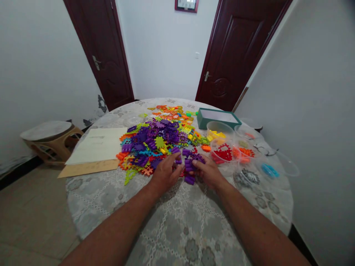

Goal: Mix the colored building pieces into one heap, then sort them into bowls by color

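A cluster of purple plastic pieces (190,163) is held in the right hand (209,171), just above the desk (177,221); notched, toothed edges and rounded, tube-like ridges are shown, and the pieces are bunched closely together. Another purple ridged piece (179,160) is seen at the fingertips of the left hand (166,170), set apart from the cluster by a narrow gap; whether it is gripped cannot be told.

Dim, diffuse light leaves soft shadows on the grey floral-patterned tablecloth (169,225) at six o'clock. Wide-angle distortion slants the dark-red wooden door (107,55) at ten o'clock.
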`<state>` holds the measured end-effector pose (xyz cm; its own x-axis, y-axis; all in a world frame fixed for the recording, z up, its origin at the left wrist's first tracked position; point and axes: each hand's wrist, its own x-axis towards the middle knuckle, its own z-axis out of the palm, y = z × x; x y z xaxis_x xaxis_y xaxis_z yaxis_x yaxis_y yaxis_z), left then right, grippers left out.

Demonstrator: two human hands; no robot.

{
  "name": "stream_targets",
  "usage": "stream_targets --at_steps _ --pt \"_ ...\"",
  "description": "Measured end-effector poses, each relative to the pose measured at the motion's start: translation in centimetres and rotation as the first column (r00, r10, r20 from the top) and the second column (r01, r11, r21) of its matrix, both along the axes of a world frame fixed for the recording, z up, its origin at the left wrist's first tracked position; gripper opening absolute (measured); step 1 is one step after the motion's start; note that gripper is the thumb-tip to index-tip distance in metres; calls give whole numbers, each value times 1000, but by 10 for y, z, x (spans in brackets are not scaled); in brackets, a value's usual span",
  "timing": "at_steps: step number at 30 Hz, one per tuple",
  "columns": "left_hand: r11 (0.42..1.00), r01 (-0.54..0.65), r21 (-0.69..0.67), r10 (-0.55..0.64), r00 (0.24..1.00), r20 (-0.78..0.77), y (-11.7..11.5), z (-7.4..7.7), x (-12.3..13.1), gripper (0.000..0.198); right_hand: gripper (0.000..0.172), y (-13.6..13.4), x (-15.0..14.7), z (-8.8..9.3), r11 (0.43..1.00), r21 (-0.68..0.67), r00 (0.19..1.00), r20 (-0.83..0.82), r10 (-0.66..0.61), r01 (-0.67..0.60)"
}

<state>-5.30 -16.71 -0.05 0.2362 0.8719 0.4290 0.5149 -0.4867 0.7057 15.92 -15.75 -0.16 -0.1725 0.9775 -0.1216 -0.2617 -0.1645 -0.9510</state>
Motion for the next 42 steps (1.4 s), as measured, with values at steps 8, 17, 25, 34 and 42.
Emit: stream_targets --at_steps 8,17,25,34,42 --pt "976 70 -206 -43 990 136 0 6 2 52 39 -6 -11 1 996 15 995 -46 84 -84" --pt "982 38 -186 -16 993 119 -4 12 3 26 35 -11 -15 3 995 66 996 -39 81 -79" --pt "809 245 -535 101 837 537 -1 17 5 30 26 -6 -3 9 967 251 944 303 -126 49" --pt "703 425 -570 87 744 663 -8 24 9 45 28 -14 -13 2 904 403 869 489 -78 -145" --pt "774 287 -564 274 652 707 0 25 7 41 21 -20 14 24 828 416 606 786 -120 -376"
